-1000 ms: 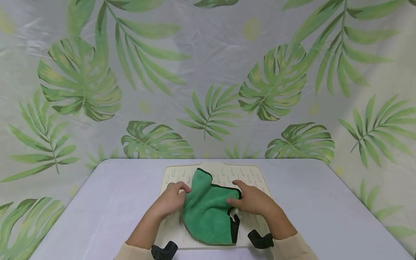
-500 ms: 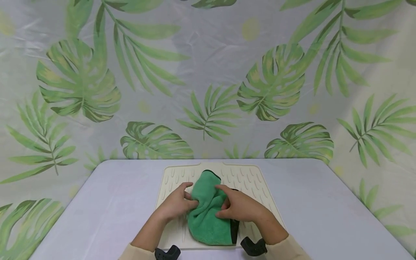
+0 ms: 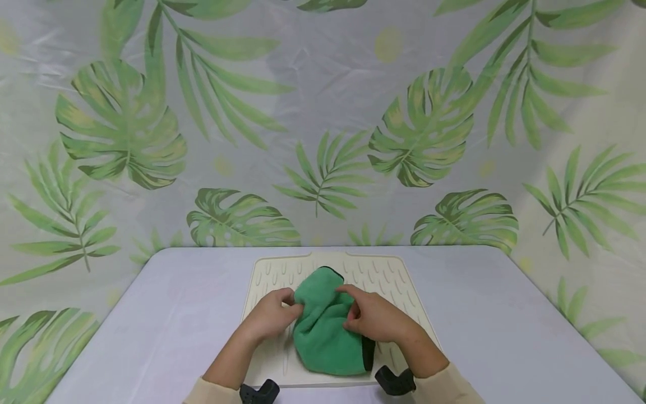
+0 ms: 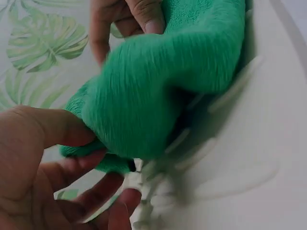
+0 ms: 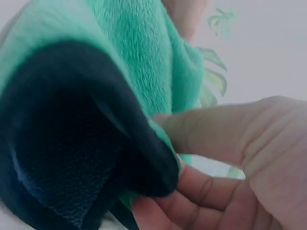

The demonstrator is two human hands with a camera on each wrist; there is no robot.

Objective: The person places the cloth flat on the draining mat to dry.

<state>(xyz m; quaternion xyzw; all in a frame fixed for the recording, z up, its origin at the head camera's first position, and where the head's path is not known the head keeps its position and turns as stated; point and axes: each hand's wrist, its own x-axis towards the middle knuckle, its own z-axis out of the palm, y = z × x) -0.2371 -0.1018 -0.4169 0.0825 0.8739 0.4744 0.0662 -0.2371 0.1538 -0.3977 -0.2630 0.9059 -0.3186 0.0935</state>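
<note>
A plush green cloth point(image 3: 328, 350) with dark edging lies bunched and folded on the cream ribbed mat point(image 3: 393, 280). At its left side, my left hand point(image 3: 272, 314) pinches the fabric between thumb and forefinger; the left wrist view shows the other fingers spread below the cloth point(image 4: 139, 96). My right hand point(image 3: 378, 315) grips the cloth's right part, its thumb and fingers closed on the dark-bound edge in the right wrist view. There the cloth's dark underside point(image 5: 62, 139) shows through a curled fold. Part of the far edge is hidden behind the folds.
The mat lies on a white table point(image 3: 192, 303). Behind the table hangs a leaf-patterned curtain point(image 3: 323, 112). A black wrist mount point(image 3: 259, 391) sits at the left sleeve, and another black mount point(image 3: 395, 381) at the right one.
The right hand has moved left, bringing the cloth's right side inward, so the cloth is narrower and more folded. The left hand has shifted slightly toward the near side and now pinches the cloth.
</note>
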